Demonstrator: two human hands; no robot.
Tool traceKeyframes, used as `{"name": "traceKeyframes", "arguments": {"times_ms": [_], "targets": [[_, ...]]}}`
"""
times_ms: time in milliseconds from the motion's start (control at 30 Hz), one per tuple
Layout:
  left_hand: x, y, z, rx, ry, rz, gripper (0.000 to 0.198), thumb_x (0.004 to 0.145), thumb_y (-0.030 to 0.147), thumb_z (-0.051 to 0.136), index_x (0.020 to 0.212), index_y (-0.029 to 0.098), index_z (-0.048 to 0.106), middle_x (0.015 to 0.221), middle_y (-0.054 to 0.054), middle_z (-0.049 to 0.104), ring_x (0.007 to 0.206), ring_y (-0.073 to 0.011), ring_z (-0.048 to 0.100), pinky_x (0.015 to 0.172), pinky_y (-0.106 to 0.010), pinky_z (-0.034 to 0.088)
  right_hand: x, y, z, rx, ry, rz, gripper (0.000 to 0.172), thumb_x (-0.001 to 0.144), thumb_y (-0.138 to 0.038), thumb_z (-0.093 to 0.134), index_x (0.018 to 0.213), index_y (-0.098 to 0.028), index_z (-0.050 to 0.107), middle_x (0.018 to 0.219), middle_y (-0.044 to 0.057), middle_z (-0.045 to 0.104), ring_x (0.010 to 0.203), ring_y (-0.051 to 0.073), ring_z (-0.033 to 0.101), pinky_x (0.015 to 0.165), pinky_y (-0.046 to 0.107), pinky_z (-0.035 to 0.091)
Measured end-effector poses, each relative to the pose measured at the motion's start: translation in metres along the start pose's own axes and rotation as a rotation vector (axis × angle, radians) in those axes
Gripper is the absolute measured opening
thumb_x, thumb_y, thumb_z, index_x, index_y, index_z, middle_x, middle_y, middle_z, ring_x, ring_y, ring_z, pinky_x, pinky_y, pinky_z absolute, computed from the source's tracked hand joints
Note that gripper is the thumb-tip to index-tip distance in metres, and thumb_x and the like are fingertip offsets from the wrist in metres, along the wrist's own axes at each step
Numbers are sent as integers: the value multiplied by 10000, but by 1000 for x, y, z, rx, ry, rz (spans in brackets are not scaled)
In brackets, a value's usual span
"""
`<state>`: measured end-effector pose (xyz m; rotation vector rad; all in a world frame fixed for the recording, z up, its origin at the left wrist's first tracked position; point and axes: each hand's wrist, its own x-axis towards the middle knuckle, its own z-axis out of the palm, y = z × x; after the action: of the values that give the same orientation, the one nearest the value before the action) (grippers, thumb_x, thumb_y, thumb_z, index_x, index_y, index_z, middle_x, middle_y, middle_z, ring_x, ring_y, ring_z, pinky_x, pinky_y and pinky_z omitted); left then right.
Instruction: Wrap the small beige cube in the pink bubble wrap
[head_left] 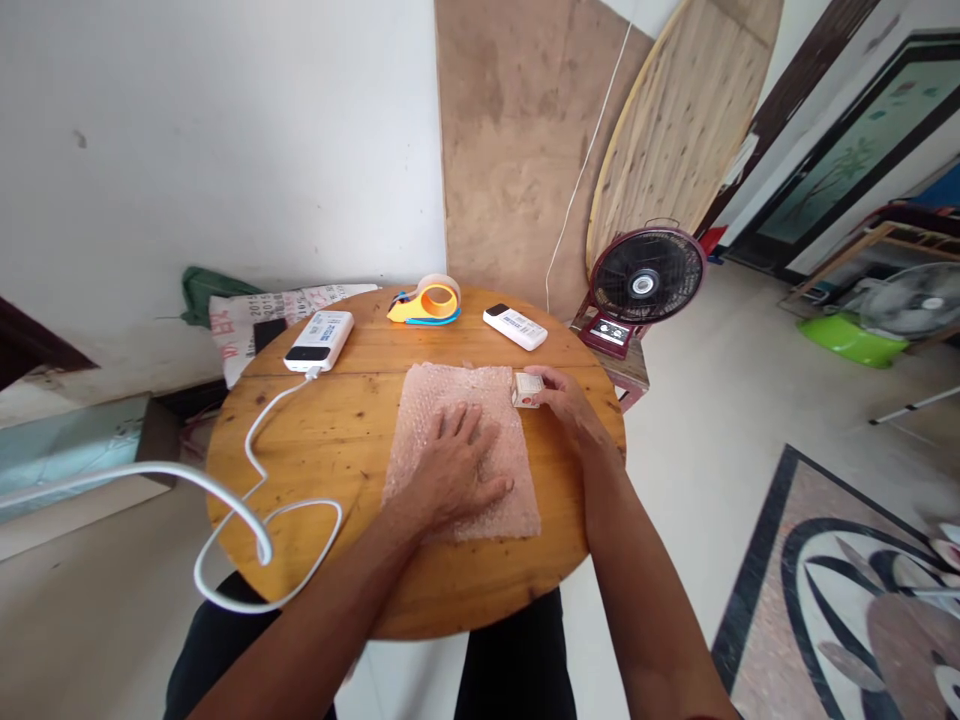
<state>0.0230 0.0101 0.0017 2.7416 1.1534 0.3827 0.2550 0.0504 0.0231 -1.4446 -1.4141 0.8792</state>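
Note:
A sheet of pinkish bubble wrap (420, 430) lies flat on the round wooden table (300, 440). My left hand (457, 465) rests on its middle, palm down with the fingers spread. At the sheet's upper right corner is a small white box (527, 390) with reddish print. My right hand (562, 395) holds this box from its right side, thumb and fingers closed round it. Whether the box stands on the wrap's edge or just beside it, I cannot tell.
Toward the back are an orange tape dispenser (425, 302) and a white power bank (516, 327). Another power bank (320, 341), with a white cable (251, 450) plugged in, sits at the left. A fan (645, 280) stands beyond the table's right edge.

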Motion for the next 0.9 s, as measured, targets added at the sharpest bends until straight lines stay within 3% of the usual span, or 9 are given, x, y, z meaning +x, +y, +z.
{"name": "traceKeyframes", "arguments": {"times_ms": [133,267,400,533,900], "targets": [[0,1,-1,-4,-1,0,727,794,642,516,1380,216,450,1527,-171,320,1418,-387,236,1138,-588,133,1,1,-2,-9,38,14,466,620,-220,596,1083,-208,654,1056,11,684,1006,222,593,928,354,434],[0,0,-2,-12,-2,-3,721,798,644,507,1377,218,453,1527,-167,321,1420,-381,234,1141,-580,127,-3,-7,-2,179,36,-27,419,634,-240,644,1050,-198,648,979,6,684,920,198,596,891,338,443],[0,0,-3,-12,-7,-9,727,795,647,510,1385,227,445,1535,-164,306,1424,-382,224,1141,-583,123,-10,-18,-2,309,-81,-112,444,653,-240,679,1095,-222,636,1008,6,681,938,194,599,885,329,444],[0,1,-4,-15,-12,-6,741,796,643,510,1401,224,423,1532,-164,312,1424,-380,225,1143,-576,123,-12,-21,-1,96,-277,-72,411,646,-212,658,1057,-205,671,1017,16,680,945,205,595,888,342,435],[0,3,-5,-23,-23,-16,723,800,631,517,1386,213,446,1534,-169,309,1430,-379,217,1147,-578,112,-11,-22,-2,-55,-288,-71,420,667,-215,637,1086,-192,653,1034,22,676,975,206,591,901,340,431]]}}
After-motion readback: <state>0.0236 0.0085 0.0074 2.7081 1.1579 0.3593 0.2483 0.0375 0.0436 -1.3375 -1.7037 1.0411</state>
